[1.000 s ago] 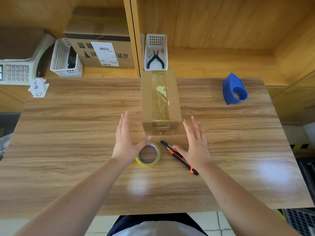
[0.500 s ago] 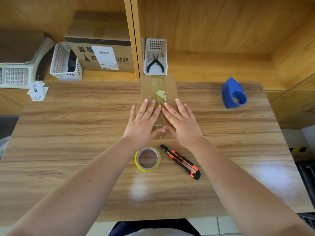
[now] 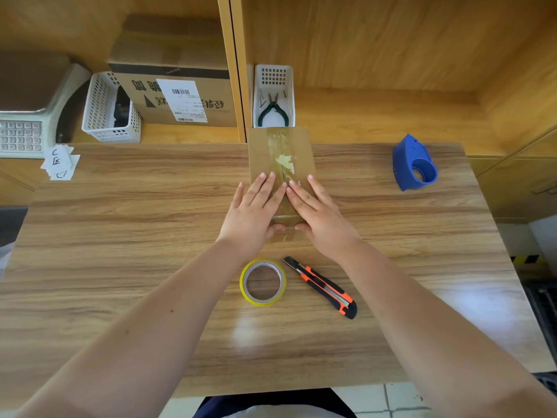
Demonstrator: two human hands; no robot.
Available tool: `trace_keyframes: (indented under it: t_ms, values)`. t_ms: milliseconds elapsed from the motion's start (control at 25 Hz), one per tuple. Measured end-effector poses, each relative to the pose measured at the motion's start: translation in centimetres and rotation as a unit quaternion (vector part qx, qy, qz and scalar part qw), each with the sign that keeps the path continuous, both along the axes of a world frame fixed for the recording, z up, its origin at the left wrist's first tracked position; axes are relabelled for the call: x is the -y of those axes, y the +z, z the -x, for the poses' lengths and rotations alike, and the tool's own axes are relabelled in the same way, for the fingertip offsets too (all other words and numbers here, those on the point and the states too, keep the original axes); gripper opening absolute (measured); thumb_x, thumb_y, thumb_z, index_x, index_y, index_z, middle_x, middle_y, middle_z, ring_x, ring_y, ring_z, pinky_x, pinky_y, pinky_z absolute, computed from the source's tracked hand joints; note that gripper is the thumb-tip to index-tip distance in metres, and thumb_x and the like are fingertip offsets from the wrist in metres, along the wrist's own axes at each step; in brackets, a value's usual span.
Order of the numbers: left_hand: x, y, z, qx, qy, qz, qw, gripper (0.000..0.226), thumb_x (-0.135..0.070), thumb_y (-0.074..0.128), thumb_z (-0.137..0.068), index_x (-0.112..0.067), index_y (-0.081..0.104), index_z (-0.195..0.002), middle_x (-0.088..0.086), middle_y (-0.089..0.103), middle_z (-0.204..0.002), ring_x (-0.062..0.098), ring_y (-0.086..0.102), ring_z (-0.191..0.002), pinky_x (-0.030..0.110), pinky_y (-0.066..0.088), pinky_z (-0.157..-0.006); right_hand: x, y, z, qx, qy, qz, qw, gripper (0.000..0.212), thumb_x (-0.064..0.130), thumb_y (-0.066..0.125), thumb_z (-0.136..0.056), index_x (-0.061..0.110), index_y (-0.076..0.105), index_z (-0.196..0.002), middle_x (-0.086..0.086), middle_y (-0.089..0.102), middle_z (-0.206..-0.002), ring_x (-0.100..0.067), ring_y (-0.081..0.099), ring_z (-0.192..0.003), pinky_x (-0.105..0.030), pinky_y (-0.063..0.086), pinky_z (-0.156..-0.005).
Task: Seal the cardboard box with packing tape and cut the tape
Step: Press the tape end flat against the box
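head view, the only one i've got: the cardboard box (image 3: 281,164) sits at the far middle of the wooden table (image 3: 120,236), long axis pointing away from me. my left hand (image 3: 251,212) and right hand (image 3: 316,211) lie flat on the box's near half, fingers stretched out and close together, gripping nothing, thumbs hooked over its near edge. a glossy strip of tape (image 3: 281,146) runs down the box's centre seam, with a crumpled patch partway along.

just in front of the box lie the yellow-rimmed tape roll (image 3: 262,282) and, beside that, the orange and black utility knife (image 3: 321,287) (blade end towards the box).

i'd judge the box light and fairly stiff, likely to slide on this smooth top, so i'd pin it by its lid or hold its long sides. tape looks thin and clingy; take the roll by its rim.

right of the box stands a blue tape dispenser (image 3: 414,162); behind it, a shelf basket with pliers (image 3: 272,108).
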State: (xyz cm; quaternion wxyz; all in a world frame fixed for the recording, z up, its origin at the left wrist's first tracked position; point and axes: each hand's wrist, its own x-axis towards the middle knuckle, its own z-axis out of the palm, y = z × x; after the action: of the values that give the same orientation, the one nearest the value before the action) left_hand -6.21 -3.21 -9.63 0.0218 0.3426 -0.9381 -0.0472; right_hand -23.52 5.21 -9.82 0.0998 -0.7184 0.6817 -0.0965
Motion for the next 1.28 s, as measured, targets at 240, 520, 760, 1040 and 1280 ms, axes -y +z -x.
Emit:
trace_keyframes:
  t_ms: [240,520,760,1040,1280]
  values:
    - [0.2,0.6,0.2,0.009,0.020,-0.064,0.998,0.086,-0.068,0.036,-0.088,-0.025,0.005,-0.157,0.004,-0.003,-0.166,0.020,-0.006,-0.153,0.053,0.007,-0.122,0.2,-0.3,-1.0,-0.027,-0.048,0.052,0.997,0.074,0.045,0.067,-0.083,0.014,0.041,-0.145,0.001,0.040,-0.153,-0.031,0.027,-0.146,-0.055,0.023,-0.116]
    - [0.0,0.6,0.6,0.024,0.039,-0.050,0.998,0.087,-0.061,0.048,-0.088,-0.028,0.004,-0.156,0.001,-0.002,-0.167,0.019,-0.005,-0.153,0.049,0.017,-0.121,0.5,-0.8,-1.0,-0.054,-0.030,0.088,0.994,0.069,0.030,0.073,-0.080,0.008,0.048,-0.140,-0.007,0.050,-0.146,-0.031,0.041,-0.139,-0.054,0.030,-0.113]
    - [0.0,0.8,0.4,0.038,0.026,-0.056,0.997,0.090,-0.044,0.059,-0.092,-0.029,-0.003,-0.156,-0.001,-0.008,-0.166,0.019,-0.008,-0.153,0.050,0.021,-0.120,-0.1,0.1,-0.5,-0.084,-0.015,0.008,0.996,0.084,0.011,0.069,-0.084,0.016,0.019,-0.153,0.002,0.025,-0.160,-0.025,0.018,-0.149,-0.055,0.016,-0.119]
    - [-0.1,3.8,-1.8,0.018,0.043,-0.115,0.992,0.120,-0.043,0.080,-0.073,-0.038,-0.008,-0.154,0.007,-0.011,-0.165,0.031,0.000,-0.152,0.053,0.014,-0.119,-3.6,0.9,-0.3,0.078,-0.185,0.004,0.980,0.106,0.036,0.075,-0.079,0.028,0.001,-0.154,0.005,-0.001,-0.164,-0.023,-0.008,-0.151,-0.040,0.005,-0.119]
    - [-5.4,-0.5,-7.0,-0.198,0.242,-0.315,0.896,0.093,-0.036,0.088,-0.066,-0.030,0.038,-0.143,-0.003,0.042,-0.134,0.023,0.038,-0.130,0.041,0.036,-0.110,-9.7,-3.8,-3.0,0.335,-0.332,-0.066,0.879,0.059,0.032,0.076,-0.077,0.036,0.046,-0.127,0.008,0.055,-0.129,-0.011,0.051,-0.114,-0.028,0.044,-0.096]
